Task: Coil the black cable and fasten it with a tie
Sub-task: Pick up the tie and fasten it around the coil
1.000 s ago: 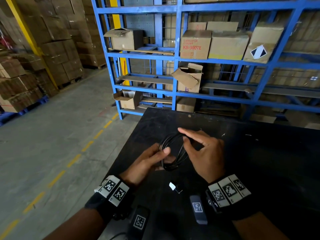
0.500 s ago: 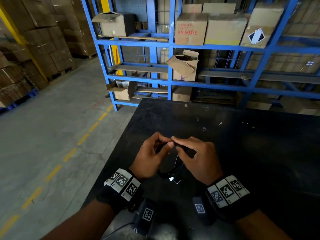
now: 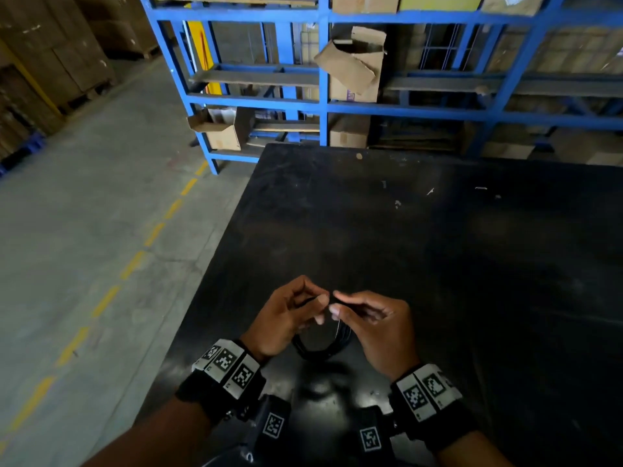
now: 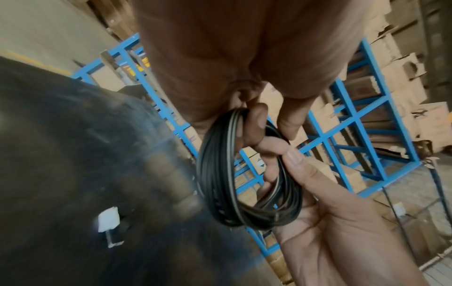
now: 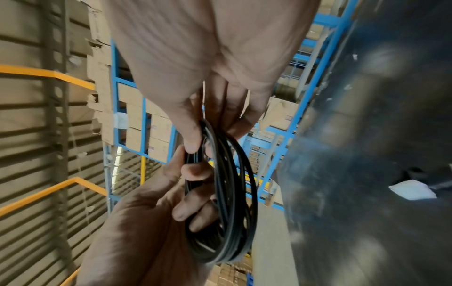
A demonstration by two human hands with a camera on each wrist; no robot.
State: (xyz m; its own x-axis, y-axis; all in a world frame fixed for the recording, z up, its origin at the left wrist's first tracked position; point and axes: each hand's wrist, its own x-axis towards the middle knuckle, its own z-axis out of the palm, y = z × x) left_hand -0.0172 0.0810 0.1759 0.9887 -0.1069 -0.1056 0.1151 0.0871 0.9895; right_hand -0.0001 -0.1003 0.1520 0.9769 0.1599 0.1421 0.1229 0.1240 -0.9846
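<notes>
The black cable (image 3: 322,348) is wound into a small coil of several loops that hangs upright above the black table (image 3: 438,264). My left hand (image 3: 318,306) pinches the top of the coil, and my right hand (image 3: 337,303) pinches it right beside, fingertips almost touching. In the left wrist view the coil (image 4: 220,174) hangs from my left hand (image 4: 259,127), with the right hand (image 4: 288,154) curled round the loops. The right wrist view shows the coil (image 5: 234,193) between my right hand (image 5: 200,141) and left hand (image 5: 193,174). A small white piece (image 4: 108,218) with a dark strip lies on the table.
Blue steel shelving (image 3: 323,106) with cardboard boxes (image 3: 354,65) stands beyond the table's far edge. A concrete floor with a dashed yellow line (image 3: 131,264) runs along the table's left edge. The white piece (image 5: 413,189) lies on the table near my wrists.
My hands have come together and drawn nearer to me. The right hand, earlier with fingers spread over the coil, now pinches its top beside the left. The coil hangs lower.
</notes>
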